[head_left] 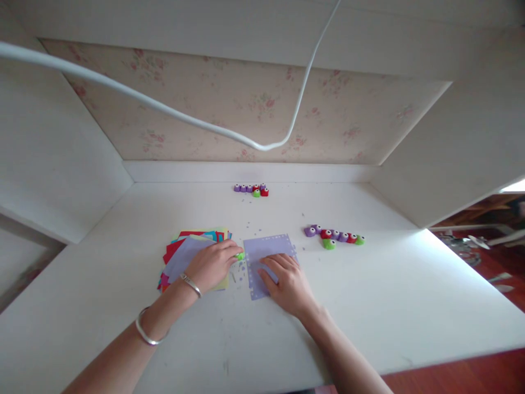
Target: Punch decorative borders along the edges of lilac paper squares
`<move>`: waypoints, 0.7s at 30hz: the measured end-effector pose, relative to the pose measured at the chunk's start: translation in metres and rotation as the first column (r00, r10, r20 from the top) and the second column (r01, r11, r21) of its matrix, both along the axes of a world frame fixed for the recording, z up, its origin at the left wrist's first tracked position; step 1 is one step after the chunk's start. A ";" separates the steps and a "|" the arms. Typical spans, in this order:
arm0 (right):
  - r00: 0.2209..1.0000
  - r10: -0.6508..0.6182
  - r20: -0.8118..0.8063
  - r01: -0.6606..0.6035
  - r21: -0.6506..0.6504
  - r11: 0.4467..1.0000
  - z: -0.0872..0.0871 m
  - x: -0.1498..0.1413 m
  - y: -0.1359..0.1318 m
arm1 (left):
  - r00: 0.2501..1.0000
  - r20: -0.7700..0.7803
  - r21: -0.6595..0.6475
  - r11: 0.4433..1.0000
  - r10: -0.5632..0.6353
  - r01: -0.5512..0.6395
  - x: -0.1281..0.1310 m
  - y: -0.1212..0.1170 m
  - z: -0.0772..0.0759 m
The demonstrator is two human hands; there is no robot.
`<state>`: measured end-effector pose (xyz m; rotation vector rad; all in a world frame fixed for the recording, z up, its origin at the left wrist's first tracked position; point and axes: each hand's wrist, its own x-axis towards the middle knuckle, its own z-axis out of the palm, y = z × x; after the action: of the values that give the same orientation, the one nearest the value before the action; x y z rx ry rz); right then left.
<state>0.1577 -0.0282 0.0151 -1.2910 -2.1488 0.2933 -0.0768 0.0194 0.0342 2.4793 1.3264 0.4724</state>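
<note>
A sheet of purple paper [258,254] lies on the white table, with small punched holes along its left, top and right edges. My right hand [285,279] lies over its right part, palm down, fingers stretched out on the sheet. Just left of the sheet, my left hand [215,261] has its fingers closed on a small green paper punch [239,255]; its far side sticks out past the fingertips. Under the left hand and forearm is a stack of coloured paper [180,257], purple on top. Little purple paper bits [242,268] are scattered between the stack and the sheet.
A row of purple, red and green punches [336,236] stands to the right. Another group of punches [250,189] is near the back wall. A white cable or rod [184,116] crosses the upper view. Side panels [451,115] flank the table.
</note>
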 end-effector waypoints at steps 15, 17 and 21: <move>0.995 0.031 0.090 -0.031 -0.008 0.999 -0.007 0.001 -0.009 | 0.977 0.142 -0.007 0.988 0.156 -0.157 0.007 -0.009 -0.015; 0.997 0.030 0.074 -0.029 -0.017 0.999 -0.006 0.002 -0.008 | 0.974 0.150 0.007 0.985 0.171 -0.174 0.007 -0.010 -0.017; 0.997 0.036 0.062 -0.034 -0.029 0.999 -0.006 0.002 -0.007 | 0.973 0.153 0.032 0.983 0.174 -0.181 0.008 -0.012 -0.021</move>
<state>0.1602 -0.0349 0.0094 -1.2951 -2.2291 0.3027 -0.0693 0.0074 0.0136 2.3184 1.4976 0.7228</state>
